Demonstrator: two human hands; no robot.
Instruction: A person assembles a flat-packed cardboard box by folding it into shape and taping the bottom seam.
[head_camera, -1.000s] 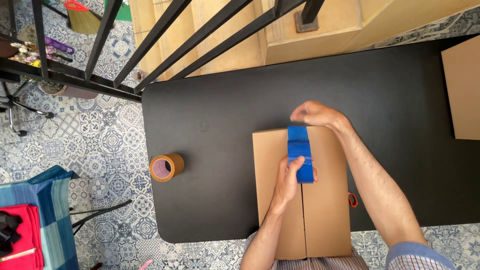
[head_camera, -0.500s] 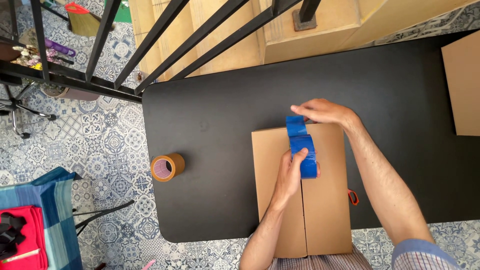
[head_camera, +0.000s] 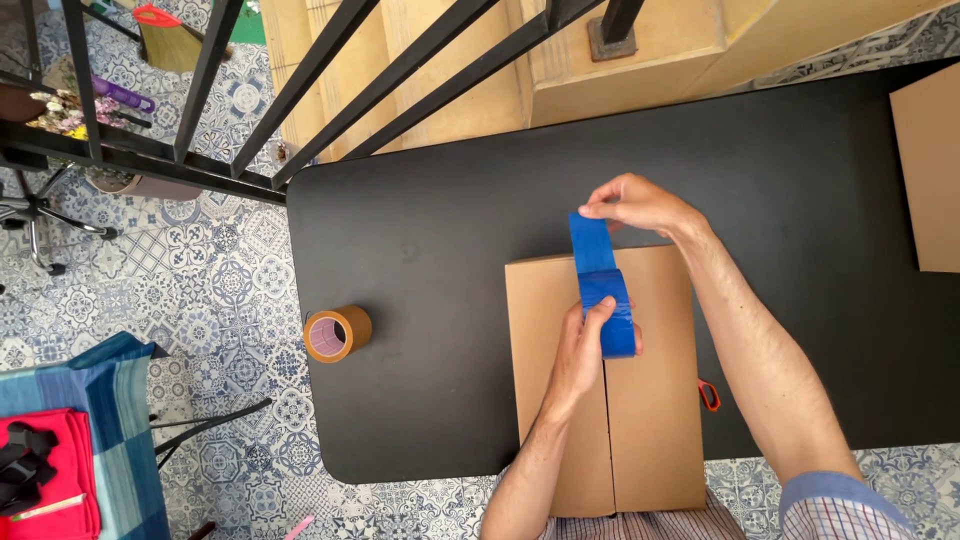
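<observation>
A flat brown cardboard box (head_camera: 650, 420) lies on the black table (head_camera: 420, 240), its two flaps meeting along a centre seam. My left hand (head_camera: 580, 350) grips a roll of blue tape (head_camera: 612, 315) over the seam. A strip of blue tape (head_camera: 590, 243) runs from the roll up past the box's far edge. My right hand (head_camera: 640, 205) pinches the free end of that strip just beyond the edge.
A roll of brown tape (head_camera: 337, 333) sits near the table's left edge. An orange-handled tool (head_camera: 708, 395) peeks out beside the box. Another cardboard piece (head_camera: 930, 170) lies at the far right. Black railing bars (head_camera: 330, 70) cross above; a patterned tile floor lies to the left.
My right hand has drawn the tape's end farther up and past the box's far edge. The strip between my hands is now longer. The left hand stays on the roll.
</observation>
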